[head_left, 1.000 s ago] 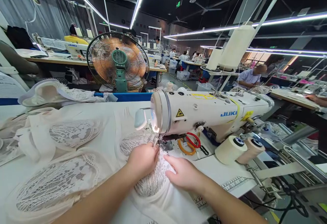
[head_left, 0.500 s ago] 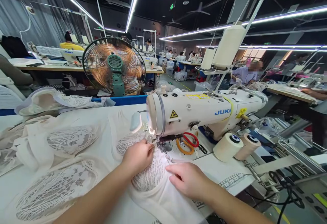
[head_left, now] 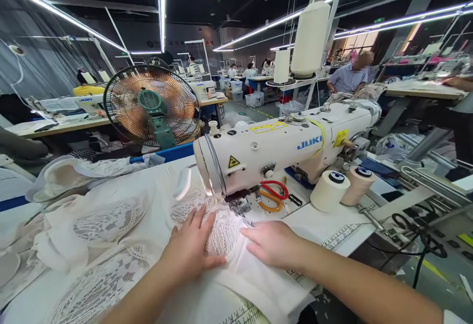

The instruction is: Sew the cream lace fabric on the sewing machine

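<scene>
Left hand (head_left: 190,250) flat, fingers spread, pressing lace fabric (head_left: 223,233) on table (head_left: 332,235); right hand (head_left: 273,243) also flat, palm down on same piece; fabric sits just in front of presser foot (head_left: 240,208) of sewing machine (head_left: 281,149); scissors (head_left: 273,193) behind.

— What's around you?
— You sit in a dark-ceilinged hall lit by long light strips (head_left: 161,4). A round fan (head_left: 151,105) stands beyond your surface.
— And behind it?
— You see rows of wooden worktables (head_left: 62,127) and a grey curtain (head_left: 44,68).
</scene>
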`<action>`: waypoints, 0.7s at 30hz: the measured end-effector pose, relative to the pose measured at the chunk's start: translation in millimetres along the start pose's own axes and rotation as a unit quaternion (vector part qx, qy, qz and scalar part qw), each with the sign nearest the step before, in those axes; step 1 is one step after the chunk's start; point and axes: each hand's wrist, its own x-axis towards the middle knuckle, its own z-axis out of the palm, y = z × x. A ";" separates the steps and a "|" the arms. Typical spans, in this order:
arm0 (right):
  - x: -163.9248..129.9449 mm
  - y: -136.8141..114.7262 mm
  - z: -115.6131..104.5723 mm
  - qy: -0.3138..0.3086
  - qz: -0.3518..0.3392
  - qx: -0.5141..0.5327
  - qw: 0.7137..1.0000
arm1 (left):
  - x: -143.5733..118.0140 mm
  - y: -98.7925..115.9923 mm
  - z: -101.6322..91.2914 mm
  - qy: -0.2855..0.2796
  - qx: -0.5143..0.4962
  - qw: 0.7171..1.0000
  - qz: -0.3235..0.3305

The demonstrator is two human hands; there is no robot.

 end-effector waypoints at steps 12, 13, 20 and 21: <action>17.9 -15.1 -6.5 -0.034 0.049 -0.027 0.998 | 31.7 -24.1 -2.8 0.045 -0.039 0.998 0.006; 18.4 -16.0 -7.6 -0.037 0.052 -0.029 0.998 | 33.7 -25.8 -3.2 0.048 -0.045 0.998 0.008; 21.0 -15.1 -7.2 -0.047 0.063 -0.022 0.997 | 48.7 -38.0 -8.3 0.081 -0.091 0.992 0.042; 21.1 -14.3 -6.0 -0.047 0.063 -0.020 0.997 | 50.3 -39.5 -9.6 0.083 -0.098 0.991 0.044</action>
